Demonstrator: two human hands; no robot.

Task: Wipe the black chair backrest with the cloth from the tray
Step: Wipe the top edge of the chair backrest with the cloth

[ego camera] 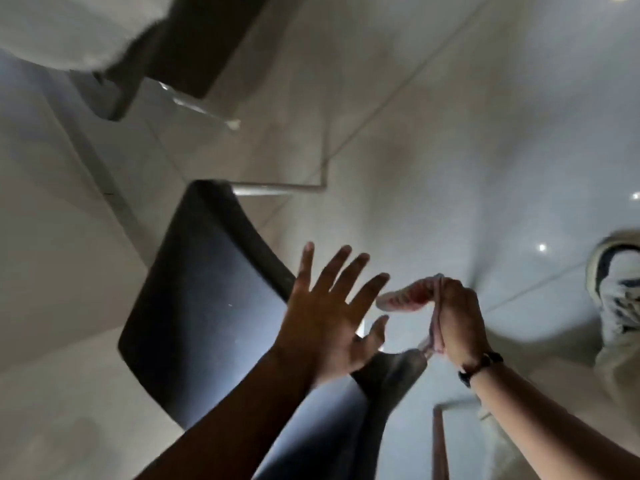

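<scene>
The black chair [197,299] stands below me, its glossy seat at the centre left and the top of its backrest [391,375] under my hands. My left hand [332,313] hovers over the chair with its fingers spread and nothing in it. To its right, my right hand [457,320] grips a pinkish cloth [405,296], which sticks out to the left and hangs down along my palm, just above the backrest's upper edge. A dark band sits on my right wrist. The frame is motion-blurred. No tray is in view.
Pale glossy floor tiles [450,133] lie all around. A chrome chair leg [277,188] shows beyond the seat. A second dark chair with a white surface [69,26] is at the top left. A foot in a white and dark sneaker [620,289] stands at the right edge.
</scene>
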